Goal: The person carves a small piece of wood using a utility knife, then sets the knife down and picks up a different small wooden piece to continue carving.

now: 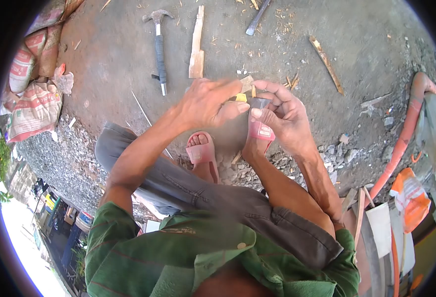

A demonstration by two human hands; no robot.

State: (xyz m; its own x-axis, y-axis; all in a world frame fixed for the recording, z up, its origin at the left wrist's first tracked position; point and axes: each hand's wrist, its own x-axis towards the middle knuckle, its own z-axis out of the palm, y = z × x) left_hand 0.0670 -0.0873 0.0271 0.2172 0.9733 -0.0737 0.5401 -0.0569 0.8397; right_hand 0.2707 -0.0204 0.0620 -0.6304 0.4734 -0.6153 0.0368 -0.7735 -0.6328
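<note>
My left hand point(210, 103) is closed, back upward and slightly blurred, with a small yellow piece point(241, 97) at its thumb and fingertips. Facing it, my right hand point(283, 115) shows its palm, with thumb and fingers curled around a small dark grey flat piece point(261, 103). A thin wood sliver point(253, 91) stands at the right index fingertip. Between the two hands, a pale wood bit point(246, 83) shows beside the left fingertips. I cannot tell exactly what the yellow and grey pieces are. Both hands are above my pink sandals point(201, 148).
Ahead on the ground lie a claw hammer point(160, 54), a split wood piece point(197, 47), a chisel-like metal tool point(257, 19) and a wood strip point(327, 64). Filled sacks point(34, 106) are at left. An orange pipe point(407, 128) and leaning boards point(380, 230) stand at right.
</note>
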